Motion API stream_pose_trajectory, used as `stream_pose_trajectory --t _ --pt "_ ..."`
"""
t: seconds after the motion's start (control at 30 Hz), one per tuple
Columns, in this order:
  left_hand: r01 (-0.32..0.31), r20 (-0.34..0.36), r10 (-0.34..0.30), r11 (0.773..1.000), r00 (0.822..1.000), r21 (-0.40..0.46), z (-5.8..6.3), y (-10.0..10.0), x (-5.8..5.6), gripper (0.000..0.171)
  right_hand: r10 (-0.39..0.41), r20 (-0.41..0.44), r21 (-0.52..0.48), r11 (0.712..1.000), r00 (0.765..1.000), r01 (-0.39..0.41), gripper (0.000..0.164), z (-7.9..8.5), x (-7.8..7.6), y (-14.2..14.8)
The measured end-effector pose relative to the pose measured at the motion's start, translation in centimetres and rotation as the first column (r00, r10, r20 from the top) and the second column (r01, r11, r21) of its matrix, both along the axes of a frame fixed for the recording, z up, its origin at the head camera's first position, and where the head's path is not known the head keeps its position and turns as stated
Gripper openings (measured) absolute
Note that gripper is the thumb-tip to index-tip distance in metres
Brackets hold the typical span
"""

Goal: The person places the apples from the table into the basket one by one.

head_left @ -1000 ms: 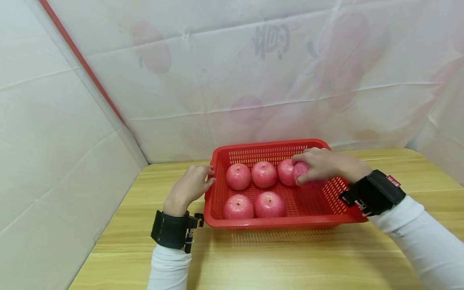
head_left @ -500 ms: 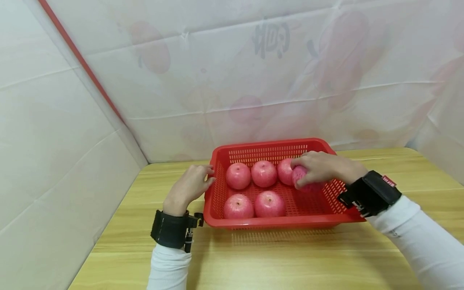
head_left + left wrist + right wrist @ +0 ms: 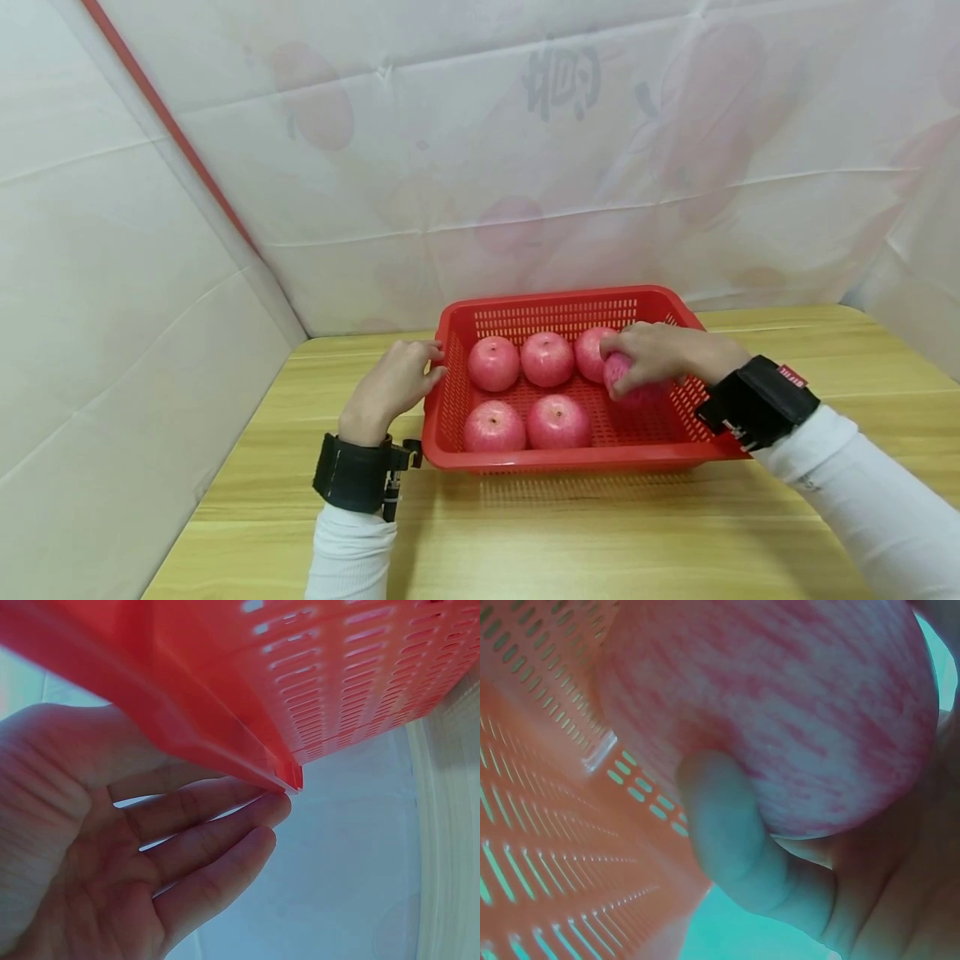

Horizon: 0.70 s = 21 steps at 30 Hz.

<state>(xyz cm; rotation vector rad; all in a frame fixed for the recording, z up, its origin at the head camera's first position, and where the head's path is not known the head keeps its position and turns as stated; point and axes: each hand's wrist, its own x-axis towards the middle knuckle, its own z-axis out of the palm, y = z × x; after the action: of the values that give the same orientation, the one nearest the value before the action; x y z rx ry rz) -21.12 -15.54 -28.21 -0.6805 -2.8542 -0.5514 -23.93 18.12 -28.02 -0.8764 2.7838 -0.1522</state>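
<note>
A red plastic basket with slotted walls stands on the table. My right hand grips a pink-red apple inside the basket's right half, thumb pressed against its streaked skin. Most of that apple is covered by the hand in the head view. It sits close beside the rightmost apple of the back row. At the basket's left end, my left hand touches the rim, its fingers loosely extended under the edge in the left wrist view.
Two more apples, a left one and a middle one, fill out the back row. Two others, a left and a right, lie along the front wall. A pale printed cloth hangs behind the wooden table.
My right hand has shifted slightly down and toward the front of the basket with the apple in its grip. The left hand and the other apples stay where they were.
</note>
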Motion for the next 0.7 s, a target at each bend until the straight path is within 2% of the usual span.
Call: stream_pose_trajectory --t 0.27,0.4,0.57,0.7 --pt "0.007 0.000 -0.007 1.000 1.000 0.007 -0.05 -0.01 0.03 0.013 -0.063 0.139 -0.041 0.997 0.988 0.070 0.051 -0.27 0.33 -0.36" --pt "0.009 0.001 -0.009 1.000 1.000 0.008 -0.06 0.04 0.04 0.013 -0.044 0.143 -0.034 0.998 0.989 0.049 0.049 -0.42 0.35 -0.51" --pt "0.011 0.004 -0.011 1.000 1.000 0.013 -0.03 0.06 0.05 0.013 -0.001 0.093 0.020 1.000 0.996 -0.001 0.051 -0.62 0.17 -0.69" --pt "0.009 0.003 -0.009 1.000 1.000 0.007 0.02 0.03 0.07 0.014 -0.011 0.107 0.047 0.999 0.994 0.006 0.053 -0.88 0.12 -0.88"
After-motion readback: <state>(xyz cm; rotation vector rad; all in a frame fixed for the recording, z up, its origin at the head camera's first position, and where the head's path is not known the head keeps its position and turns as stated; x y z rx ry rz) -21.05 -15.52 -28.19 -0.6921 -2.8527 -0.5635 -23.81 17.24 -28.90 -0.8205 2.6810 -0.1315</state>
